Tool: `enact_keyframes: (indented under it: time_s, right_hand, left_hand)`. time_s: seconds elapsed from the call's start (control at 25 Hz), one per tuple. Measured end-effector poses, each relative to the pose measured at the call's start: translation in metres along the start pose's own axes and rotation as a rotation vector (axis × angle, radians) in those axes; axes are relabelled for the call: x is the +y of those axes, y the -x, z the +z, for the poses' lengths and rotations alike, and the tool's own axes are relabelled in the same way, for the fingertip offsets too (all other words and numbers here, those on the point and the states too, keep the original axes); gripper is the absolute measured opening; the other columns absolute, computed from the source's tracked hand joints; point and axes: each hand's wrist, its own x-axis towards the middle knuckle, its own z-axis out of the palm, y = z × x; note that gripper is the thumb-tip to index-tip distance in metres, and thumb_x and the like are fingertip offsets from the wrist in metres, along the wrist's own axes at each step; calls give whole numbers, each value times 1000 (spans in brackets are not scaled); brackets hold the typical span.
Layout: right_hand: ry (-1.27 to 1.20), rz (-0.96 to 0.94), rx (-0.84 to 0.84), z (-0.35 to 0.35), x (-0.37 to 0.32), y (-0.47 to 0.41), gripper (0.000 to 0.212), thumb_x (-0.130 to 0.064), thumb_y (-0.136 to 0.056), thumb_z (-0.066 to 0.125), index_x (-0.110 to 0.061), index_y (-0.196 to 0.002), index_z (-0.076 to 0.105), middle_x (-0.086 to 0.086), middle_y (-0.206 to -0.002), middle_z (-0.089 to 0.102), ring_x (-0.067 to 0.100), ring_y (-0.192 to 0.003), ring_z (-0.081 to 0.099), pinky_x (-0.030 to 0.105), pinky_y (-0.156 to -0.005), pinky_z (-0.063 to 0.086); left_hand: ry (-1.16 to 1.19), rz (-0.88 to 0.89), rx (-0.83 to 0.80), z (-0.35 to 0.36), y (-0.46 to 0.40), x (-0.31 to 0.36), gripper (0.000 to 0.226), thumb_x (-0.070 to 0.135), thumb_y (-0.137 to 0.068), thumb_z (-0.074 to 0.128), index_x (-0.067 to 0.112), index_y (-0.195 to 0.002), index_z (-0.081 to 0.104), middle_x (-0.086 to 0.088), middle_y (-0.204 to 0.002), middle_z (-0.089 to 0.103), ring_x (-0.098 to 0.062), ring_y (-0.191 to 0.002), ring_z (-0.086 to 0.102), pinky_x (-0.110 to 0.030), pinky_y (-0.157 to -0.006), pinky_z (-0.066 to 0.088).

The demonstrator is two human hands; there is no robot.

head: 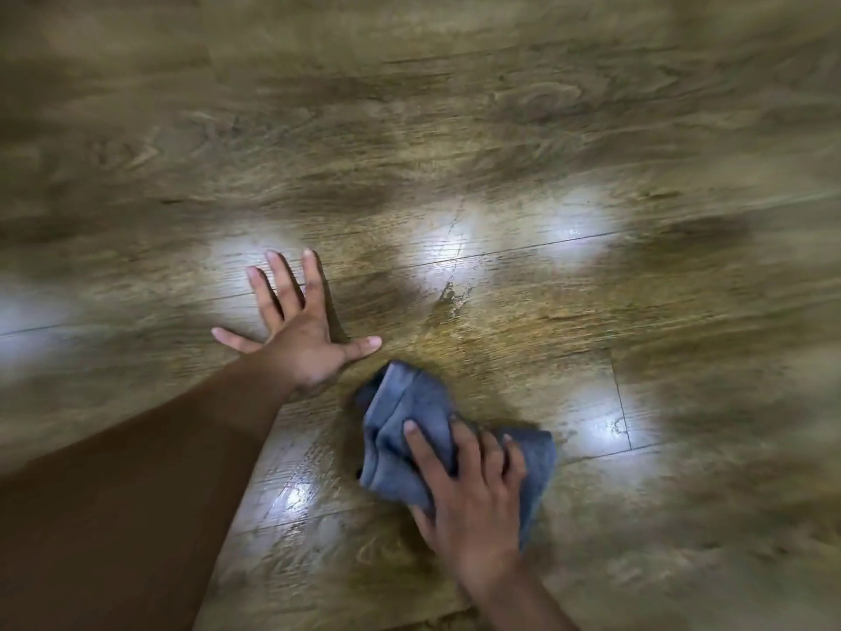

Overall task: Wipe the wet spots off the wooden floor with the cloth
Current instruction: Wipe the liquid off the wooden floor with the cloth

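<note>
— What does the cloth look like?

— The blue-grey cloth is bunched into thick folds and lies on the wooden floor, low and just right of centre. One end reaches up toward the left hand's thumb without touching it; the other end shows past the right hand's knuckles.

— And the wet spots?

— A small patch of wet spots glistens on a plank seam, up and right of the cloth, apart from it. The edges of the view are smeared by blur.

— How is the right hand placed?

— The right hand sits on top of the cloth, forearm coming in from the lower edge. Its fingers curl over the folds and clutch them, the forefinger stretched furthest.

— The left?

— The left hand lies flat on the floor just left of the cloth, fingers spread wide and straight, thumb pointing at the cloth, holding nothing. Its forearm runs in from the lower left.
</note>
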Motion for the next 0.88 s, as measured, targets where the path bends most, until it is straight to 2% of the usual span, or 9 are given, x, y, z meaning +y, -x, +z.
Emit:
enact_keyframes:
  time_s: [0.12, 0.2, 0.32, 0.4, 0.52, 0.6, 0.68, 0.76, 0.88]
  right_hand:
    - [13, -196, 4, -4, 17, -21, 86, -61, -72, 62, -38, -150, 36, 12, -132, 44, 37, -104, 47, 58, -96, 32]
    - [32, -232, 38, -16, 36, -67, 90, -63, -68, 64, -38, -149, 36, 13, -127, 44, 34, -97, 45, 52, -91, 32]
    - [68, -54, 90, -33, 70, -164, 80, -60, -75, 56, -39, -148, 34, 16, -119, 47, 35, -98, 43, 51, -88, 34]
    - [95, 130, 124, -45, 91, -233, 75, -55, -78, 55, -37, -147, 35, 19, -123, 47, 39, -107, 44, 54, -92, 33]
    - [4, 428, 104, -57, 110, -305, 73, -51, -82, 58, -36, -148, 31, 19, -133, 42, 44, -119, 41, 58, -100, 29]
    - [22, 474, 93, -55, 99, -305, 75, -51, -84, 57, -36, -151, 28, 19, -136, 40, 44, -121, 40, 59, -103, 28]
    - [55, 378, 112, -53, 80, -269, 77, -52, -84, 56, -34, -153, 27, 20, -133, 43, 43, -117, 42, 57, -100, 29]
    - [49, 285, 107, -47, 59, -214, 81, -53, -82, 55, -32, -154, 25, 20, -130, 45, 41, -110, 44, 54, -95, 32]
    - [24, 245, 38, -31, 21, -116, 91, -54, -75, 54, -29, -157, 23, 20, -132, 43, 37, -102, 42, 50, -87, 34]
  left_hand:
    - [1, 10, -9, 0, 0, 0, 136, 90, -64, 62, 51, -133, -48, 14, -131, -68, -16, -120, -63, -85, -92, -16]
    - [-5, 7, -4, 1, -1, -1, 134, 87, -68, 62, 50, -134, -48, 13, -132, -67, -18, -125, -61, -86, -93, -14]
    - [26, 26, -18, -1, -1, -1, 130, 86, -71, 61, 51, -133, -49, 13, -132, -68, -18, -127, -60, -85, -92, -17]
    - [28, 36, -25, -1, -1, -2, 130, 88, -70, 59, 51, -132, -49, 13, -131, -68, -18, -128, -59, -85, -91, -18]
    - [31, 31, -19, -1, -1, -1, 129, 87, -71, 58, 51, -133, -49, 13, -132, -68, -19, -129, -58, -84, -92, -18]
    - [37, 28, -24, -2, 0, 0, 129, 87, -72, 58, 50, -132, -50, 12, -131, -68, -20, -129, -59, -84, -92, -18]
    - [35, 26, -36, -2, 0, -1, 130, 87, -72, 58, 49, -131, -51, 12, -129, -69, -20, -128, -59, -85, -92, -18]
    - [37, 19, -38, -2, -1, -1, 130, 87, -72, 59, 49, -132, -50, 11, -129, -69, -21, -127, -60, -85, -91, -18]
    - [27, 10, -22, -2, -1, 0, 130, 85, -73, 60, 48, -136, -48, 10, -133, -68, -22, -130, -58, -86, -91, -16]
